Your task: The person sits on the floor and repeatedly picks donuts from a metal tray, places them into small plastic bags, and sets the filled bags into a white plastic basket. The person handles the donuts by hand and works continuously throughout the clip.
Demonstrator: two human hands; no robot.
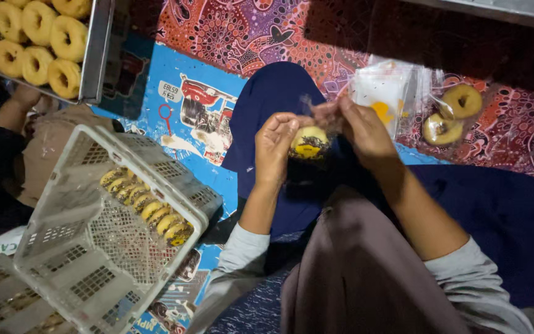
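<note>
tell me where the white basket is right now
In the head view the white basket sits at lower left on the blue mat, left of the left hand, below the tray of plain donuts.

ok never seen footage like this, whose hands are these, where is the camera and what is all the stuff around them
There is no machine here, only a person. The single picture comes from a camera worn on the person's head, looking down at their own lap and arms as they sit on a patterned floor covering.

The left hand and right hand meet around one ring-shaped pastry in a clear plastic wrapper.

By the right hand lie a stack of clear bags and two more ring pastries. To the left stands a white plastic crate holding a row of wrapped pastries. A metal tray of plain rings sits top left, beside another person's arm.
</note>
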